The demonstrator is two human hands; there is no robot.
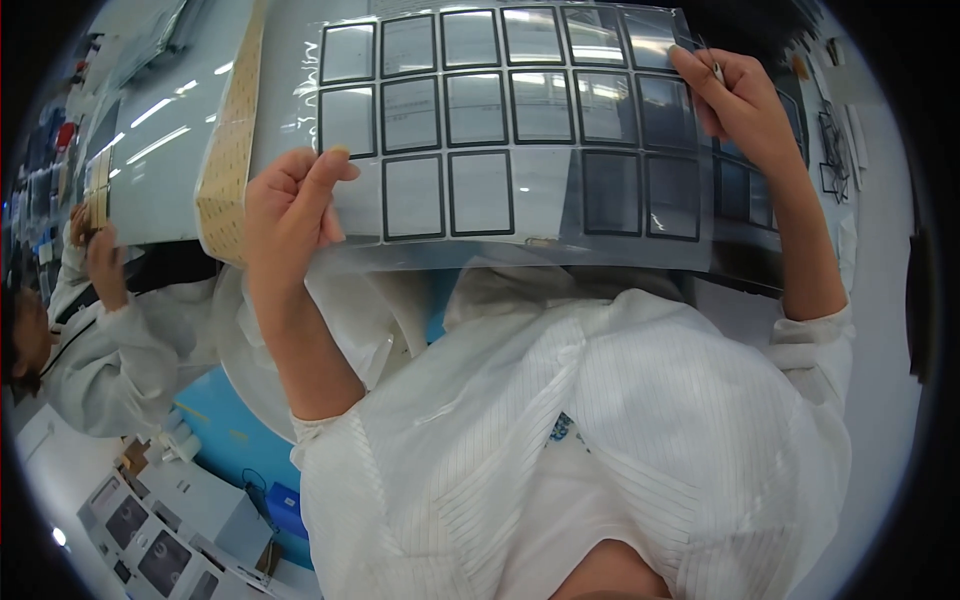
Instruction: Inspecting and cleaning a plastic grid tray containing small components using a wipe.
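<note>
A clear plastic sheet (545, 195) is stretched between my two hands. It carries three rows of black square frames (480, 192); bare film shows at the left end and near the middle of the lowest row. My left hand (295, 205) pinches the sheet's left side between thumb and fingers. At the upper right corner, my right hand (735, 108) grips the edge, thumb on top. A thin metal-tipped tool (717, 73) pokes out between the right fingers; its kind is unclear. Handwritten marks run along the sheet's left margin.
Yellowish printed backing (225, 165) hangs over the table edge left of the sheet. More dark framed pieces (745, 190) lie under my right forearm. A white bag-lined bin (262, 345) stands below my left arm. At far left, a co-worker (120, 340) handles a narrow strip.
</note>
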